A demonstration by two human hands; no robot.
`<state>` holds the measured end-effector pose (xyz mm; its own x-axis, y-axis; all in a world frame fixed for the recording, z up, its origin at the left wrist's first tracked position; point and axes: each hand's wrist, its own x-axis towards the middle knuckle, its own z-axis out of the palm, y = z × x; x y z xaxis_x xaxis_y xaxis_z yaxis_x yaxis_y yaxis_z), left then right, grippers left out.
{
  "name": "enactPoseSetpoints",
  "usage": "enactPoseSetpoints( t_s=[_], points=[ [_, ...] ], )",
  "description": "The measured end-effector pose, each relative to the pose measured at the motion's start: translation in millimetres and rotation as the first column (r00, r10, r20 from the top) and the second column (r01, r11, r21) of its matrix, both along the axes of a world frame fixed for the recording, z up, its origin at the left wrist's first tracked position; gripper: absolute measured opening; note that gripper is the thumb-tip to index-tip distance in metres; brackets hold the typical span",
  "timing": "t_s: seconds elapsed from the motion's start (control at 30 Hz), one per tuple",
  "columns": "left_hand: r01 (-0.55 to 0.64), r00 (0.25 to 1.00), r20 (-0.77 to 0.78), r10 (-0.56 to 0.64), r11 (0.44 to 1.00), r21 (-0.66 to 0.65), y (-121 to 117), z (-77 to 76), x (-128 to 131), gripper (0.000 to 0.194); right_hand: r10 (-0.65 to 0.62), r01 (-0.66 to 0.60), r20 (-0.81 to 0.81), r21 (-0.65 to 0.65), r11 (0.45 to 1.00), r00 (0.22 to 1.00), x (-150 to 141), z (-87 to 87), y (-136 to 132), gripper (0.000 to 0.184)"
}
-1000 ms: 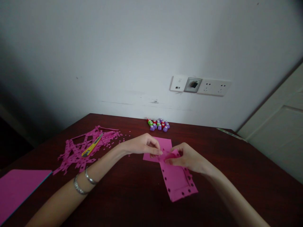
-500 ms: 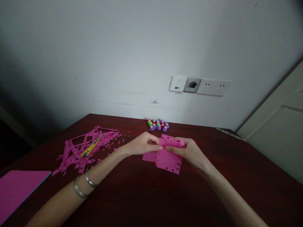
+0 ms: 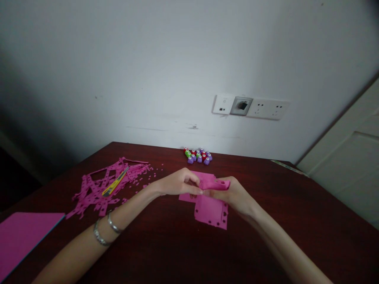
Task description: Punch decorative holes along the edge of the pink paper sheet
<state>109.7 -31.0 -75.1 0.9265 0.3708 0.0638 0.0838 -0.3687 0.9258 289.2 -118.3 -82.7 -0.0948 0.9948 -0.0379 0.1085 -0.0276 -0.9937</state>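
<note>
A folded pink paper piece (image 3: 209, 209), smooth and thin, its border punched with small dark-looking flower-shaped holes, is held above the dark reddish-brown, glossy wooden table (image 3: 177, 248), its upper part curled over. The right hand (image 3: 233, 193) grips that curl, thumb closed against fingers; the left hand (image 3: 180, 183) has thumb and forefinger nearly together at its left edge, the exact hold unclear. Behind is a flat, plain pink paper sheet (image 3: 187, 197). Beyond sit glossy red, green and purple plastic pieces (image 3: 197, 156); leftward, a slim yellow cutter (image 3: 115, 183) lies on tangled pink paper strips (image 3: 91, 193)
</note>
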Motion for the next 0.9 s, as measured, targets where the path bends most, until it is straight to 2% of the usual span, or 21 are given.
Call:
enactPoseSetpoints(
  t_s=[0.17,0.3,0.53,0.63,0.77,0.9],
  points=[
    [0.064,0.998,0.04,-0.057,0.979,-0.193,-2,1.1,1,0.01,0.089,-0.089,-0.076,-0.003,0.996,0.993,-4,7.2,-7,0.015],
    [0.068,0.996,0.08,-0.048,0.963,-0.263,-1,-0.5,0,0.008,0.1,-0.1,-0.097,0.003,0.995,0.99,-2,7.3,-8,0.016],
    [-0.042,0.996,0.074,0.053,0.99,-0.138,1,6.2,-5,0.015,0.021,-0.023,0.06,0.037,0.999,0.998,8,12.8,-5,0.026],
    [-0.089,0.992,0.079,0.099,0.989,-0.118,3,6.2,-4,0.018,0.04,-0.042,0.069,0.025,0.999,0.997,10,13.7,-3,0.031],
    [-0.177,0.975,0.121,0.188,0.979,-0.097,7,3.1,-2,0.021,0.05,-0.051,0.06,0.006,0.999,0.997,11,8.8,1,0.029],
    [-0.135,0.989,0.044,0.14,0.986,-0.099,7,0.1,0,0.024,-0.077,0.073,0.086,0.053,0.996,0.993,11,7.2,4,0.027]
  ],
)
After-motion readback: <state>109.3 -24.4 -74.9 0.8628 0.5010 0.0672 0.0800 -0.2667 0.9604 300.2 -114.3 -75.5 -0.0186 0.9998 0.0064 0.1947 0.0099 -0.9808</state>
